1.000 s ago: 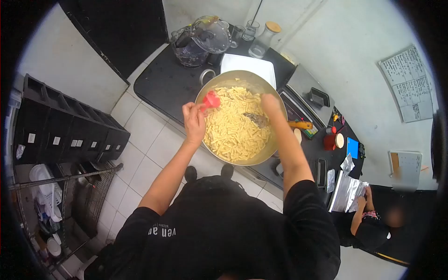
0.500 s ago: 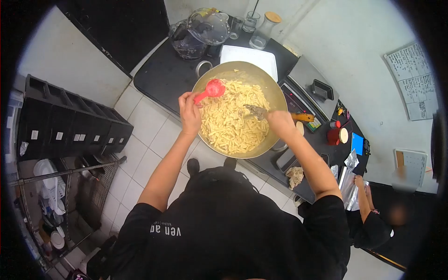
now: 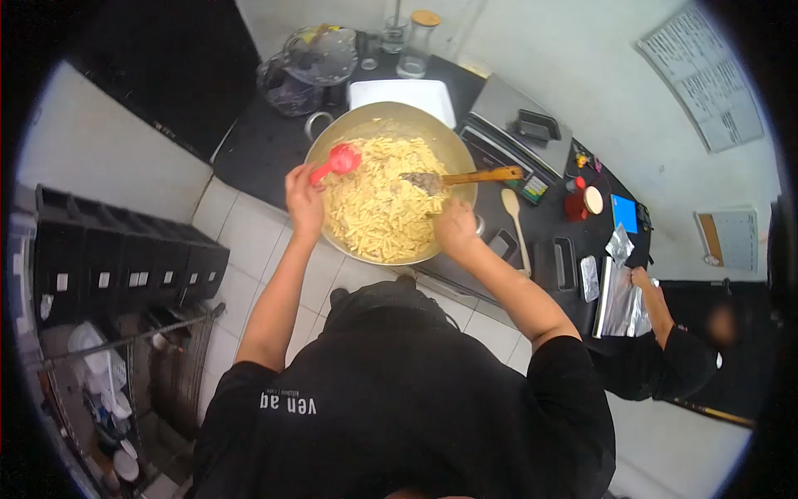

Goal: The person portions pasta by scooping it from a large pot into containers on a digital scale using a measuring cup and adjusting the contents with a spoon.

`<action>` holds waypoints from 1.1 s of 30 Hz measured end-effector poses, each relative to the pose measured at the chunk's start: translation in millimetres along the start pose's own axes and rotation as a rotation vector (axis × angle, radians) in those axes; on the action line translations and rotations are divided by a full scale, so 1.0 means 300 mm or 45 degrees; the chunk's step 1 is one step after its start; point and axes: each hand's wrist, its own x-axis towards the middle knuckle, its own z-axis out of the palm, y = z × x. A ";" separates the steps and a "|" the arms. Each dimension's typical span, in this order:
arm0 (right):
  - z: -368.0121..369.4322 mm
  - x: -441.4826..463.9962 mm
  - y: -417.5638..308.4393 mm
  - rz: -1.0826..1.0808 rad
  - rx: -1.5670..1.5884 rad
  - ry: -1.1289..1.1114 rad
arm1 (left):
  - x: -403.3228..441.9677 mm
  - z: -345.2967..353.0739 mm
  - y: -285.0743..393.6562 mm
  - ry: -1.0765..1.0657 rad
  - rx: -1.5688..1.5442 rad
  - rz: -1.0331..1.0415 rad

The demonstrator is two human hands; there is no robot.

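A wide metal pot [image 3: 457, 148] holds a heap of short pale-yellow pasta [image 3: 378, 212]. My left hand [image 3: 304, 198] is at the pot's left rim, its fingers closed round the handle of a red scoop [image 3: 344, 158], whose cup is over the pasta. At the right inside of the pot is my right hand [image 3: 457, 224], low by the pasta; its fingers are mostly hidden behind the back of the hand. Just above it, a wooden-handled spatula [image 3: 482, 175] lies apart from the hand, its food-smeared head on the pasta and its handle across the rim.
A white tray [image 3: 407, 91] lies behind the pot. Right of it are a scale [image 3: 536, 190], a wooden spoon [image 3: 514, 218], a black tray [image 3: 565, 264] and a red mug [image 3: 575, 205]. Another person's hand [image 3: 640, 279] is on foil [image 3: 619, 303]. A glass bottle [image 3: 418, 46] stands behind.
My right hand has come down from over the spatula's handle, which now shows in full and is turned slightly. The left hand still holds the red scoop. The whole view has shifted.
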 end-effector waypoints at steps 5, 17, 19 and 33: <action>-0.200 0.078 -0.107 0.093 0.682 0.247 | -0.047 0.077 0.146 0.102 -0.505 -0.393; -0.124 0.041 0.017 0.129 0.408 0.284 | -0.120 0.066 0.281 0.046 -0.641 -0.633; -0.234 0.104 -0.010 0.254 0.847 0.170 | -0.152 0.118 0.288 0.060 -0.634 -0.627; -0.201 0.354 0.174 0.261 1.013 0.117 | -0.246 0.200 0.276 -0.969 0.426 0.392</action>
